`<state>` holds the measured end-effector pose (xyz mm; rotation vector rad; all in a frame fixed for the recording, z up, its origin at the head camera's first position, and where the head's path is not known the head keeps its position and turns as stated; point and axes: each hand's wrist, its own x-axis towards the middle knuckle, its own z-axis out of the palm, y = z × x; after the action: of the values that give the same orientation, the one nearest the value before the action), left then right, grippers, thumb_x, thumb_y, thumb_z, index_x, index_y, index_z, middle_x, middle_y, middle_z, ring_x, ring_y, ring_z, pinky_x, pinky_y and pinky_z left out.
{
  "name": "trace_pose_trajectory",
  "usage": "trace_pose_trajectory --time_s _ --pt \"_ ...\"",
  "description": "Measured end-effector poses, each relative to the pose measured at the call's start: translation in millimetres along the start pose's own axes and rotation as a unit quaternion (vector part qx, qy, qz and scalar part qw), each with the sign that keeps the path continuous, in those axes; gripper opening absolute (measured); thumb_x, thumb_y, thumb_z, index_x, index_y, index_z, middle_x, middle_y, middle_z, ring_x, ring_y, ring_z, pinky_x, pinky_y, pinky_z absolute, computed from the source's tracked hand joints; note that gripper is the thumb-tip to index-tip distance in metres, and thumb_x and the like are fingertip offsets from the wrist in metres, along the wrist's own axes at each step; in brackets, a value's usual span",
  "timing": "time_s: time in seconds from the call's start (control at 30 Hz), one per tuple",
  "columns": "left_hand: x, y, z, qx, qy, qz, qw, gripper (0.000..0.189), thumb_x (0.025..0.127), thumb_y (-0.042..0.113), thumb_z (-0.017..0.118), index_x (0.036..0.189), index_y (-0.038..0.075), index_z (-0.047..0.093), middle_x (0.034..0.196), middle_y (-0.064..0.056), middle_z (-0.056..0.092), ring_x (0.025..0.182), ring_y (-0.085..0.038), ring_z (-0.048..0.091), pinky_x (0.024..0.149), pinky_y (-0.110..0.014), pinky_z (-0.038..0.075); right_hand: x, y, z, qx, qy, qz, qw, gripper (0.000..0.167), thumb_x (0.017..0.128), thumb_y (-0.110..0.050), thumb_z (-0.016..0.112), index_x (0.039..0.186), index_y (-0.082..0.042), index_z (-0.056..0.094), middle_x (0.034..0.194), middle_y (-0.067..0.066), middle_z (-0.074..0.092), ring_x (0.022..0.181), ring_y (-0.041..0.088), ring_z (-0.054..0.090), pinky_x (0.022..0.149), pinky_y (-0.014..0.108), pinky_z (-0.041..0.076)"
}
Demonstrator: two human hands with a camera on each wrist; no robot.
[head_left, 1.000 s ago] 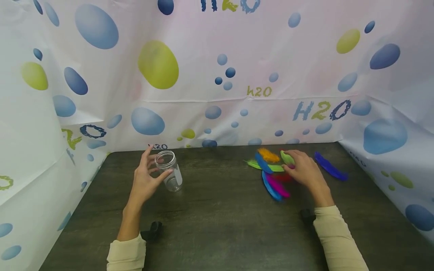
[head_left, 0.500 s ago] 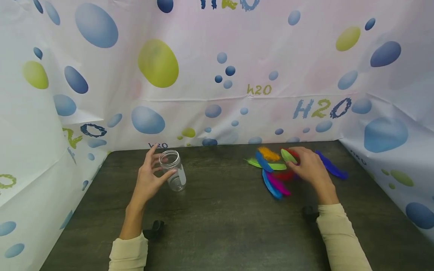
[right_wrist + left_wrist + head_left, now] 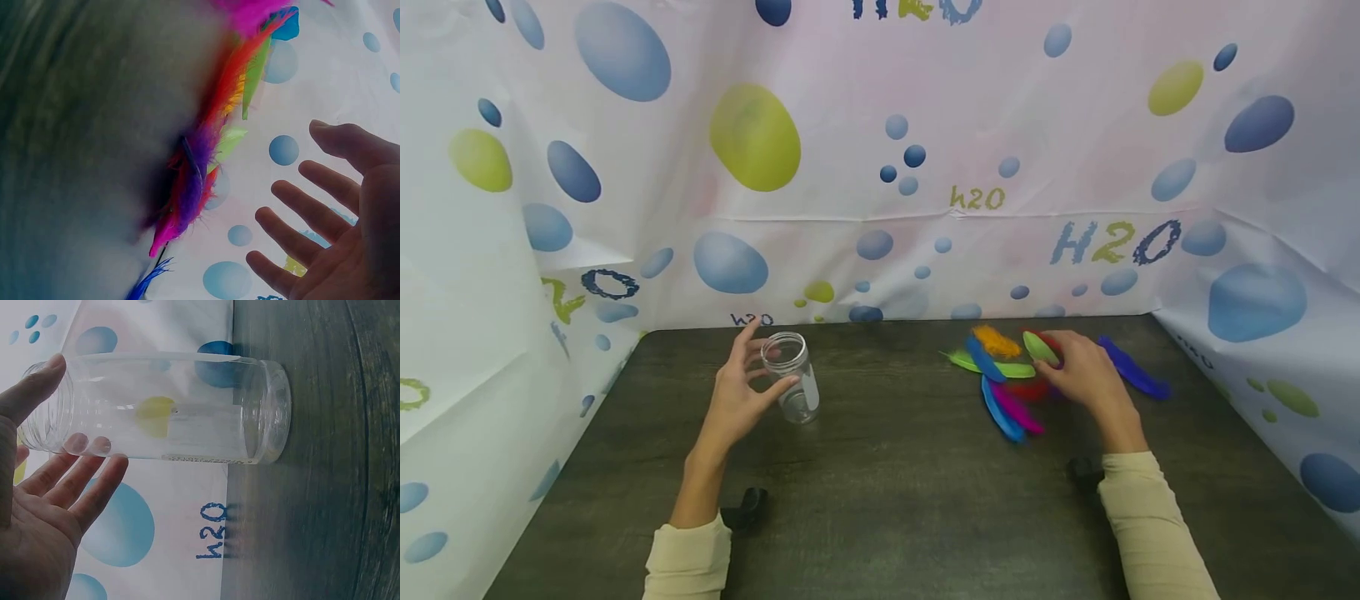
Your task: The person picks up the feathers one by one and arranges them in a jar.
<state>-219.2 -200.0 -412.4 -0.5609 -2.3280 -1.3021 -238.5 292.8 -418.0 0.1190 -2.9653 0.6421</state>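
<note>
A clear glass jar [image 3: 796,387] without a lid stands on the dark table at the left, its pale label facing right. My left hand [image 3: 741,396] holds it near the neck, thumb on one side and fingers on the other, as the left wrist view shows with the jar [image 3: 156,412]. Toward the back right lies a loose pile of coloured feathers [image 3: 1000,371]: green, orange, light blue, magenta and red. Over its right side hovers my right hand [image 3: 1078,367]; in the right wrist view its spread fingers [image 3: 312,209] hold nothing, apart from the feathers [image 3: 200,169].
A single dark blue feather [image 3: 1131,371] lies to the right of my right hand. The wooden table [image 3: 895,475] is enclosed at the back and sides by a white curtain [image 3: 850,167] printed with blue and green bubbles. Black wrist cameras [image 3: 748,508] sit by the sleeves.
My left hand and the jar have shifted slightly to the right. My right hand has drawn back a little to the right, showing more of the green feather beneath it.
</note>
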Motion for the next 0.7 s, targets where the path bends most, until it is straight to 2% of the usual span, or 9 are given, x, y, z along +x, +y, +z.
trace_pose_trajectory --time_s 0.33,0.7 --pt "0.6 1.1 4.3 -0.003 -0.006 0.007 0.9999 0.102 0.079 -0.006 0.087 0.161 -0.002 0.026 0.128 -0.03 0.06 0.116 -0.049 0.063 0.094 -0.064 0.055 8.5 -0.9 2.4 -0.011 0.002 -0.032 0.9994 0.055 0.097 -0.021 0.07 0.141 0.009 0.055 0.134 0.033 0.059 0.115 0.048 0.058 0.104 0.069 0.045" --pt "1.1 2.0 8.5 -0.005 -0.009 0.019 0.9998 0.102 0.078 -0.007 0.088 0.16 -0.003 0.027 0.127 -0.031 0.059 0.116 -0.048 0.064 0.092 -0.064 0.056 17.6 1.3 2.6 -0.01 -0.013 -0.015 0.9998 0.056 0.097 -0.021 0.07 0.141 0.009 0.053 0.133 0.032 0.059 0.114 0.048 0.058 0.103 0.068 0.046"
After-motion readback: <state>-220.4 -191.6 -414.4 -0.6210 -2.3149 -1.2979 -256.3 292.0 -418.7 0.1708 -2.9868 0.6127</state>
